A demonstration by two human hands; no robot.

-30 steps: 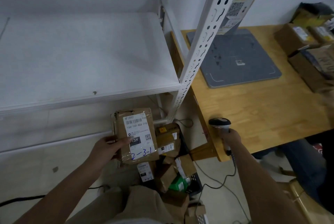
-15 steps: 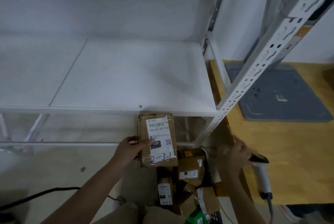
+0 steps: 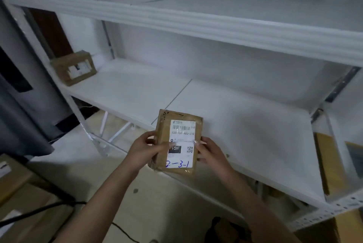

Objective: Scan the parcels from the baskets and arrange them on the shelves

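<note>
A small brown cardboard parcel (image 3: 177, 140) with a white label marked "2-3-1" in blue is held upright in front of the white shelf (image 3: 245, 130). My left hand (image 3: 146, 149) grips its left edge, thumb across the label. My right hand (image 3: 209, 151) holds its right edge with fingers curled round it. The parcel hangs just above the shelf's front lip. The scanner is out of sight.
Another brown parcel (image 3: 75, 68) stands at the far left end of the same shelf. A higher shelf board (image 3: 196, 23) runs overhead. Cardboard boxes (image 3: 17, 189) lie on the floor at left with a black cable (image 3: 39, 210). A wooden table edge (image 3: 330, 164) sits right.
My view swung left and up along the shelves. My right hand let go of the scanner and came onto the parcel's right edge. The parcel rose to shelf height.
</note>
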